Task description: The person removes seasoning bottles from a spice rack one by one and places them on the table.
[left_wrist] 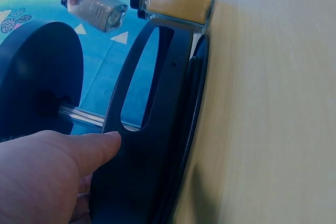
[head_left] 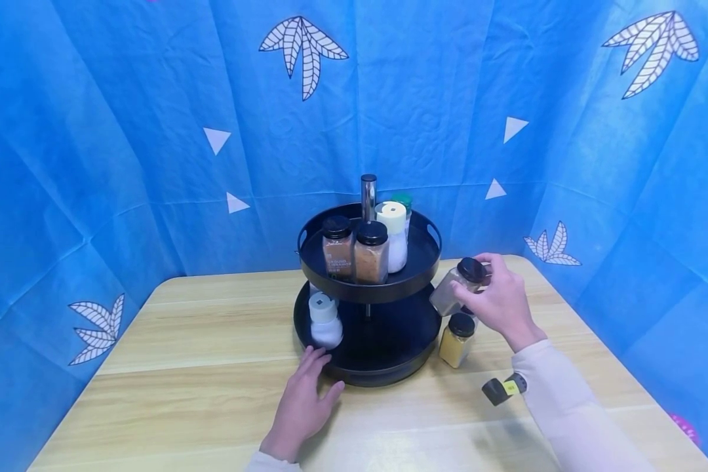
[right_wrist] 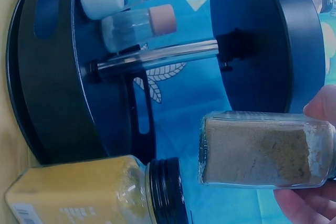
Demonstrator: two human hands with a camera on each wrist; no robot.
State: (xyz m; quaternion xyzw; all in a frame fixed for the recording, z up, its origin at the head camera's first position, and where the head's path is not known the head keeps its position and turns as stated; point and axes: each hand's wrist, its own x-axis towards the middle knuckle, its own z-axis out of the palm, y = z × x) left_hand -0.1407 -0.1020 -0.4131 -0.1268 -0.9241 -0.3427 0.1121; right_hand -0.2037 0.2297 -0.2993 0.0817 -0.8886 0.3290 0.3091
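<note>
So, nearest you: left hand (head_left: 303, 405), fingers spread, at front rim of black round two-tier metal-looking rack (head_left: 383, 292). Next, upright square clear black-capped jar of yellow powder (head_left: 454, 347), just right of lower tray (head_left: 370, 378). Farther, your right hand (head_left: 501, 300) pinches square clear black-capped jar of grey-brown powder (head_left: 446, 296) near cap; long axis tilted, base down-left toward rack. Left hand's well apart.

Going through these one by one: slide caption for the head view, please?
Right grip holds a tilted black-capped jar beside a two-tier black rack; left grip is at the lower tier's rim.
</note>
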